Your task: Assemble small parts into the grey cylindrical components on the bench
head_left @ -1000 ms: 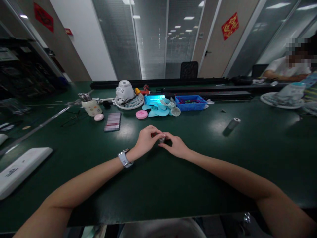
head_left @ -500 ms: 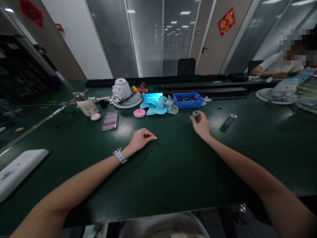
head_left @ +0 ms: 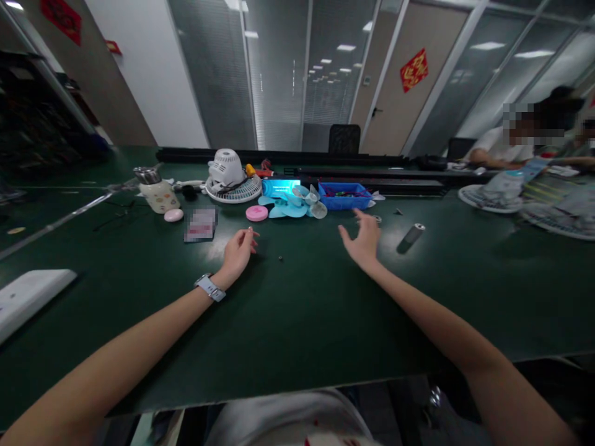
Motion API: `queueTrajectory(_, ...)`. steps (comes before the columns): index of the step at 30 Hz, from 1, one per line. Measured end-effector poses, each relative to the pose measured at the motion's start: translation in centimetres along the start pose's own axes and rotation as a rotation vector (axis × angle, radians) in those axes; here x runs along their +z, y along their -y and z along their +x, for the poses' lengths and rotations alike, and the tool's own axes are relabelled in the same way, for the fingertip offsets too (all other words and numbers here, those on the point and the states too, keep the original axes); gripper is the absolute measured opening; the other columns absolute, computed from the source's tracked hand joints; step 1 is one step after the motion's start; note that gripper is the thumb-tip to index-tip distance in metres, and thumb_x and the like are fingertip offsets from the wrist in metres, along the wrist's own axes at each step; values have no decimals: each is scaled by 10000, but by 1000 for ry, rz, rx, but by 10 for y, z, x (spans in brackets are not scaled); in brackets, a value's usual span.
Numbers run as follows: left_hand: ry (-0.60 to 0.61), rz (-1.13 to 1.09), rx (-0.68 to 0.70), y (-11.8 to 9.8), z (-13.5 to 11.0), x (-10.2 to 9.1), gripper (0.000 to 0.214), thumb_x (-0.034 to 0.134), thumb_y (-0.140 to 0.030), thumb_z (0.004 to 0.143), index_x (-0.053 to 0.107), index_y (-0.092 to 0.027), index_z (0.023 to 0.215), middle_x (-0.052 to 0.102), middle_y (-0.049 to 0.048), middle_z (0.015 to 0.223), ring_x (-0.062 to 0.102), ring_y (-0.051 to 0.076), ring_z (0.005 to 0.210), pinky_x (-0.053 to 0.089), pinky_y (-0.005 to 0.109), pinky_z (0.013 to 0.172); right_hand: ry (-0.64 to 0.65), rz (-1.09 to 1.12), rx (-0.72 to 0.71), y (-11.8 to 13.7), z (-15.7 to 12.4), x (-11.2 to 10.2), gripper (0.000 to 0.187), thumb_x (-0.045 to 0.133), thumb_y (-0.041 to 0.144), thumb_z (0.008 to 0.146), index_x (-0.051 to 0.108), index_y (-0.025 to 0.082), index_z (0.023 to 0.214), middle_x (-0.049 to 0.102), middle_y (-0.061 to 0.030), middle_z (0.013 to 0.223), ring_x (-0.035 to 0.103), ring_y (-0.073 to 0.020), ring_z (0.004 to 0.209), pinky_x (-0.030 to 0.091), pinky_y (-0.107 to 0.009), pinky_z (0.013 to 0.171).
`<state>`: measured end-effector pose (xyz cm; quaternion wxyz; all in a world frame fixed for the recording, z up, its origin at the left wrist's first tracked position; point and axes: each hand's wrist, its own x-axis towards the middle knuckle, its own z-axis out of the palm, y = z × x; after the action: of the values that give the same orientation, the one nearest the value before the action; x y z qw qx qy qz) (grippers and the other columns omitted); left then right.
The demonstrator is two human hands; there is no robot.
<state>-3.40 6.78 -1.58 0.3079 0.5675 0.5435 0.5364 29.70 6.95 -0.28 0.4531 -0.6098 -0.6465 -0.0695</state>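
Observation:
My right hand (head_left: 361,240) hovers over the green table (head_left: 302,310) with its fingers spread and nothing in it. Just beyond its fingertips a small round metal part (head_left: 377,218) lies on the table. A metal cylinder (head_left: 411,236) lies further right. My left hand (head_left: 238,249), with a watch on the wrist, is lifted a little, its fingers loosely bent and apart, holding nothing I can see. A tiny dark piece (head_left: 280,257) sits on the table between the hands.
Along the back stand a white fan housing on its grille (head_left: 230,176), light blue fan blades (head_left: 295,206), a pink disc (head_left: 256,213), a blue parts bin (head_left: 346,197) and a spotted flask (head_left: 155,192). A white device (head_left: 28,294) lies at left. Another person sits far right.
My right hand carried the round metal part from between both hands out to the right, set it down and let go. My left hand lifted and moved left.

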Motion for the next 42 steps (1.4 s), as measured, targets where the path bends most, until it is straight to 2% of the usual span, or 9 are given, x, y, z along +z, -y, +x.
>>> queueTrajectory(4, -19, 3, 19, 1, -1, -4, 402, 492, -521, 915, 651, -153, 877, 572, -7, 661, 537, 107, 544, 410, 224, 531, 576, 251, -218, 70, -32, 25, 572, 666, 610, 809, 657, 245, 1250, 627, -44, 911, 588, -188, 814, 457, -351, 785)
queueTrajectory(10, -23, 43, 34, -2, -1, -1, 393, 490, -524, 907, 645, -166, 863, 577, -8, 652, 541, 119, 543, 410, 233, 532, 683, 239, -223, 103, -40, 61, 332, 677, 566, 831, 772, 336, 1050, 607, -13, 813, 564, -153, 754, 421, -308, 734)
queueTrajectory(14, 19, 64, 55, -4, -2, -1, 407, 490, -544, 896, 644, -169, 866, 586, -6, 658, 550, 129, 555, 415, 239, 543, 588, 329, -177, 92, -28, 55, 254, 705, 490, 836, 796, 291, 965, 619, -18, 808, 564, -148, 719, 432, -296, 683)
queueTrajectory(19, 45, 78, 47, -6, -3, 0, 383, 485, -517, 910, 642, -170, 868, 587, -3, 662, 547, 128, 557, 409, 238, 542, -16, 146, -84, 13, 31, 10, 285, 636, 435, 895, 778, 204, 983, 675, -97, 1018, 607, -232, 995, 443, -360, 906)
queueTrajectory(21, 58, 82, 51, -5, -2, 2, 373, 477, -502, 922, 644, -172, 874, 586, -4, 663, 547, 125, 556, 407, 237, 543, -158, 8, 19, -28, 53, -7, 291, 599, 398, 915, 767, 174, 994, 699, -122, 1054, 611, -256, 1049, 421, -385, 964)
queueTrajectory(24, 64, 56, 53, -3, -2, 3, 360, 483, -493, 926, 643, -175, 874, 577, -8, 658, 549, 125, 559, 415, 239, 548, -128, -83, 152, -75, 66, -20, 307, 592, 394, 896, 766, 148, 957, 737, -141, 1000, 657, -272, 956, 457, -384, 895)
queueTrajectory(27, 66, 37, 56, -6, -3, 3, 333, 497, -473, 927, 634, -179, 852, 576, -7, 654, 547, 127, 566, 417, 238, 548, -60, -68, 167, -95, 61, -20, 321, 584, 410, 882, 762, 147, 930, 754, -131, 920, 679, -256, 834, 489, -362, 807)
queueTrajectory(34, 78, 68, 45, -18, -9, 2, 287, 505, -416, 937, 614, -176, 824, 570, -9, 638, 536, 124, 552, 406, 238, 546, -120, -43, 165, -97, 54, -15, 325, 540, 378, 894, 743, 132, 955, 750, -139, 918, 683, -237, 790, 515, -349, 777)
queueTrajectory(42, 114, 100, 74, -6, -5, 3, 305, 475, -437, 961, 623, -181, 883, 591, -4, 671, 556, 125, 572, 409, 233, 549, -140, -83, 182, -103, 53, -8, 355, 503, 355, 914, 750, 117, 1006, 737, -148, 931, 670, -243, 827, 488, -371, 833)
